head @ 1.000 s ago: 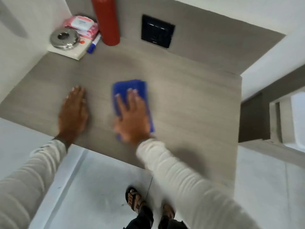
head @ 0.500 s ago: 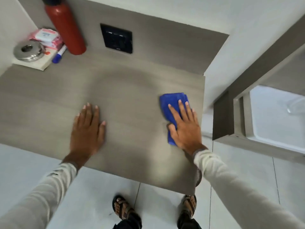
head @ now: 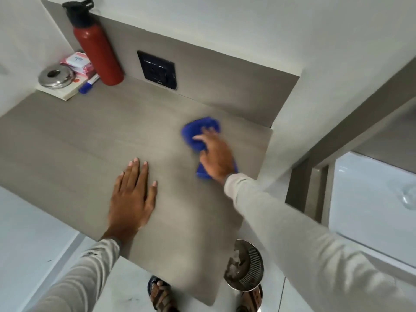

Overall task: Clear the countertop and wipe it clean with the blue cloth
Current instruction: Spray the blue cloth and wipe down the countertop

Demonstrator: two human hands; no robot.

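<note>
The grey wood-grain countertop (head: 78,143) fills the middle of the head view. My right hand (head: 217,155) presses flat on the blue cloth (head: 199,129) near the counter's right end, close to the back panel; the cloth shows beyond my fingertips and under my wrist. The hand is motion-blurred. My left hand (head: 131,199) lies flat, palm down, fingers spread, on the counter's front part with nothing in it.
In the far left corner stand a red bottle (head: 96,50), a steel round lid (head: 55,76) on a white book (head: 63,92), a pink packet (head: 77,63) and a blue marker (head: 89,84). A black socket plate (head: 157,69) sits on the back panel. A steel bin (head: 245,265) stands on the floor.
My right hand has swept the blue cloth from the counter's middle to its right end, then away from me toward the back panel. My left hand stays flat on the counter.
</note>
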